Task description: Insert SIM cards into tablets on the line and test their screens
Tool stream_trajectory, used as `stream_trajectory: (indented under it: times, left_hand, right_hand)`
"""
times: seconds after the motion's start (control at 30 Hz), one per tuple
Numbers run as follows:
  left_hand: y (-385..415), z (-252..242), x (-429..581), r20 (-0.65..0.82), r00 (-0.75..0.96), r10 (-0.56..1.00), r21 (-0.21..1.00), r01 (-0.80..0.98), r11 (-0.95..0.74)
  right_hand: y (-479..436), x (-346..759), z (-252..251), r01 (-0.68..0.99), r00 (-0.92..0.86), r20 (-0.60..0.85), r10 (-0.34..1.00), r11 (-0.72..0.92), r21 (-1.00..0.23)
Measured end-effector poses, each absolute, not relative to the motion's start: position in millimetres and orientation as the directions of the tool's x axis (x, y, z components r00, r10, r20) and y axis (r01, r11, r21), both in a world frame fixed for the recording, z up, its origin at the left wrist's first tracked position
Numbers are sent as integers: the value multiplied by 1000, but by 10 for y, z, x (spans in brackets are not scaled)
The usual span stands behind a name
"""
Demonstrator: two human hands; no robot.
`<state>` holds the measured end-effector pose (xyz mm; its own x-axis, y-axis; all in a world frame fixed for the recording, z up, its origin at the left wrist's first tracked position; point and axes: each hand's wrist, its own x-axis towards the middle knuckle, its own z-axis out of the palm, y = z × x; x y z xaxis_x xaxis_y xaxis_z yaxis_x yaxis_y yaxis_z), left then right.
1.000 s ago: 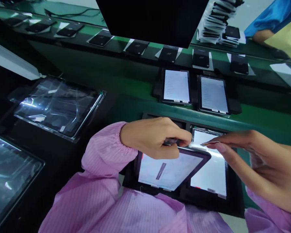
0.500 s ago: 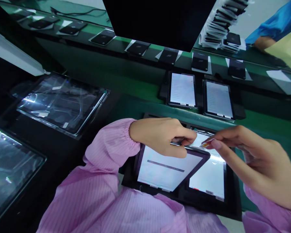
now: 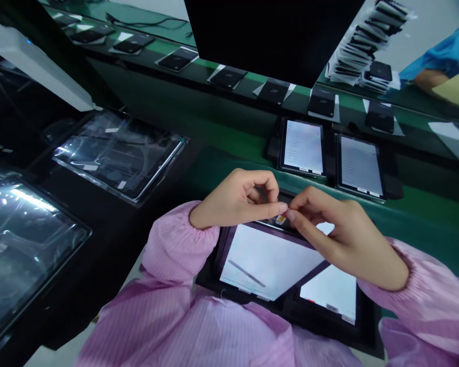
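Observation:
My left hand (image 3: 239,201) is above the upper edge of a tablet (image 3: 265,257) with a lit white screen, its fingers curled and its thumb stretched to the right. The thumb tip meets the pinched fingertips of my right hand (image 3: 336,229). Just below these tips shows a small orange-and-white piece like a little card (image 3: 281,219); my right fingers seem to hold it, while the exact grip is hidden. Whatever my left fingers grip is too small to make out. Under my right hand lies a second lit tablet (image 3: 331,293), partly covered, in the same black tray (image 3: 371,326).
Two more lit tablets (image 3: 303,148) stand beyond my hands. Several dark devices on white sheets (image 3: 273,92) line a shelf, below a black panel (image 3: 271,41). Film-covered panels (image 3: 122,153) lie at left. Another person's blue sleeve (image 3: 443,56) is at far right, near a stack (image 3: 363,46).
My left hand has come off its hold at the tablet's upper edge. My right hand has moved left with the small piece, and the fingertips of both hands now meet. The view has shifted slightly.

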<state>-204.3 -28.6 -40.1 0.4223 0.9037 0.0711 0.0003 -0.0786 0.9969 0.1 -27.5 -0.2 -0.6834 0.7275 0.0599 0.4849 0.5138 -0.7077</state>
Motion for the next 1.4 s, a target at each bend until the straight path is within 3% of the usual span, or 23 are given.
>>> stream_trajectory:
  times: [0.23, 0.53, 1.03, 1.27, 1.4]
  left_hand:
    - [-380, -420, -2066, 83, 382, 921, 995, 14, -95]
    - [-446, -447, -1994, 224, 297, 928, 972, 1, -235]
    - [-426, -468, -2007, 224, 299, 928, 973, -12, -231]
    - [-344, -502, -1979, 94, 225, 970, 990, 83, -115]
    - [-16, -653, -1955, -51, 145, 988, 992, 124, 33]
  right_hand:
    - [-324, 0, 18, 461, -702, 93, 706, 550, -697]
    - [-362, -18, 46, 497, -726, 75, 684, 596, -631]
    - [-320, -94, 81, 446, -817, 29, 576, 662, -603]
    - [-150, -20, 27, 511, -765, -104, 635, 501, -698]
    - [170, 377, 26, 534, -534, -91, 840, 252, -807]
